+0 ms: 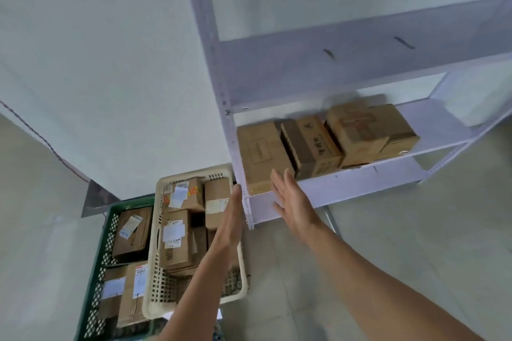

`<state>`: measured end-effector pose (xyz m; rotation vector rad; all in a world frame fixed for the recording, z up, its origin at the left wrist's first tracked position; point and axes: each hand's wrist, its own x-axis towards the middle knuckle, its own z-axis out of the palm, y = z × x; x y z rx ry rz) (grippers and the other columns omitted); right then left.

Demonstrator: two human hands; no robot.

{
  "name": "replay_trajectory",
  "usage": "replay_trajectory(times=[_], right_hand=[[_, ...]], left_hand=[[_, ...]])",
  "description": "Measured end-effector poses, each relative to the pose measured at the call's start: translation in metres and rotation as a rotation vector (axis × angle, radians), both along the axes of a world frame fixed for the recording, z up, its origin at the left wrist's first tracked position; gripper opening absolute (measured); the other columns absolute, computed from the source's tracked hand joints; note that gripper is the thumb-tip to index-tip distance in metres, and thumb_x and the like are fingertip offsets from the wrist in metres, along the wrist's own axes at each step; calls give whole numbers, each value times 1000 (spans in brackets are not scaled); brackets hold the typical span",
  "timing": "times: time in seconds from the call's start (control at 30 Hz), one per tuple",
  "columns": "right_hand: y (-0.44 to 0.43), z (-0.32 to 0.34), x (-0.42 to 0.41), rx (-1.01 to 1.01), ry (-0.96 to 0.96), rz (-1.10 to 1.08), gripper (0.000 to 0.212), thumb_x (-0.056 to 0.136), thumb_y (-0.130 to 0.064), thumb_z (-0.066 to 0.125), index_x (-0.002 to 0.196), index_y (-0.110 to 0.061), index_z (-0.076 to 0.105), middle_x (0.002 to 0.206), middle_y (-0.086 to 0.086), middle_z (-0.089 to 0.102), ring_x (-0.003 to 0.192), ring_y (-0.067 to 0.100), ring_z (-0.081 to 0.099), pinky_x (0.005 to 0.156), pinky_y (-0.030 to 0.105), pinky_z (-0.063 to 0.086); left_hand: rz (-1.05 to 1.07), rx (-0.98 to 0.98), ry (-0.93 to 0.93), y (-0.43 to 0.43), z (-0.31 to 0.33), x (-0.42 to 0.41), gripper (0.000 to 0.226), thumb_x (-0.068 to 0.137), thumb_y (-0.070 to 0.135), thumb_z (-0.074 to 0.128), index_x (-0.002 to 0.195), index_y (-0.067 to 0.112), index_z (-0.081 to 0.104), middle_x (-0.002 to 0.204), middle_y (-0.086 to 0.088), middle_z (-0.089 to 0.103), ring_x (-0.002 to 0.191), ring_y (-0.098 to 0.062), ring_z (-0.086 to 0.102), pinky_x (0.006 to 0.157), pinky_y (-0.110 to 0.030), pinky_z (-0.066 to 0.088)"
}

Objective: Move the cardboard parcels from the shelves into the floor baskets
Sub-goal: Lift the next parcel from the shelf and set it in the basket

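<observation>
Several cardboard parcels sit on the lower shelf (360, 183) of a pale metal rack: a flat box (260, 152) at the left end, a box with dark tape (310, 144) beside it, and a larger printed box (357, 133) at the right. My left hand (231, 219) and my right hand (293, 202) are stretched out with straight fingers, palms facing each other, just in front of the flat box. Neither hand holds anything. On the floor stand a cream basket (153, 252) and a green basket (97, 271), both holding several parcels.
The rack's upright post (235, 152) stands between my two hands. The upper shelf (360, 58) bears nothing I can see. A white wall runs behind the baskets, and grey tiled floor lies to the right under the rack.
</observation>
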<state>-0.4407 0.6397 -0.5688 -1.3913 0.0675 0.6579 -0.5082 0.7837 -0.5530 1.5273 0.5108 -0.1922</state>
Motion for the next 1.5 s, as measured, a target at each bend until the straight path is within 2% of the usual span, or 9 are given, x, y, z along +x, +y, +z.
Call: replay_trajectory(times=[0.07, 0.13, 0.3, 0.53, 0.8, 0.93, 1.1, 1.37, 1.5], right_hand=[[-45, 11, -1, -4, -7, -35, 90, 89, -79, 26, 166, -32, 25, 174, -12, 22, 160, 10, 22, 130, 41, 20], [-85, 18, 0, -2, -23, -84, 91, 90, -80, 26, 167, -31, 24, 174, -13, 23, 159, 9, 24, 129, 42, 22], [-163, 35, 14, 3, -18, -194, 100, 83, -84, 28, 167, -31, 23, 174, -12, 24, 159, 11, 24, 131, 47, 19], [-249, 45, 71, 15, -21, -373, 100, 85, -80, 33, 168, -26, 23, 173, -10, 28, 157, 11, 29, 128, 44, 24], [-338, 47, 139, -14, 31, -561, 76, 101, -73, 29, 165, -30, 32, 168, -15, 36, 151, 6, 34, 125, 42, 25], [-373, 47, 160, -27, 48, -609, 73, 103, -71, 29, 164, -31, 33, 168, -15, 37, 153, 8, 33, 128, 44, 23], [-411, 36, 190, -35, 64, -626, 71, 104, -69, 31, 164, -30, 33, 169, -13, 35, 155, 10, 31, 123, 42, 26], [-493, -5, 268, -69, 110, -517, 70, 106, -66, 25, 165, -28, 30, 170, -10, 33, 156, 12, 30, 126, 44, 23], [-545, -23, 315, -81, 146, -426, 73, 104, -69, 28, 165, -29, 31, 170, -11, 32, 156, 11, 30, 125, 42, 24]], left_hand=[[-24, -10, 21, -38, 12, 2, 76, 96, 85, 32, 163, 49, 35, 170, 17, 34, 156, -6, 34, 127, -47, 28], [-48, -29, 0, -72, 20, 8, 91, 90, 82, 31, 169, 36, 26, 177, 11, 22, 163, -16, 23, 130, -51, 25], [-154, -32, -11, -141, 34, 30, 96, 88, 85, 28, 169, 35, 26, 178, 9, 22, 163, -19, 24, 128, -52, 27], [-289, -47, -20, -209, 38, 112, 93, 90, 82, 26, 170, 35, 20, 178, 6, 20, 162, -19, 25, 127, -50, 29], [-412, -118, -20, -279, 30, 212, 86, 98, 83, 27, 170, 37, 17, 179, 7, 17, 164, -21, 21, 127, -54, 28], [-443, -105, 30, -308, 25, 243, 87, 98, 80, 25, 171, 33, 18, 180, 6, 16, 165, -21, 18, 130, -53, 26], [-430, -80, 66, -341, 16, 275, 80, 104, 76, 24, 171, 33, 20, 179, 3, 18, 165, -22, 19, 131, -57, 23], [-364, -6, 133, -411, -17, 335, 87, 100, 80, 21, 171, 29, 17, 180, 4, 16, 165, -18, 18, 134, -55, 15], [-228, 14, 188, -460, -25, 377, 94, 93, 85, 26, 170, 31, 22, 178, 1, 22, 164, -24, 22, 132, -59, 18]])
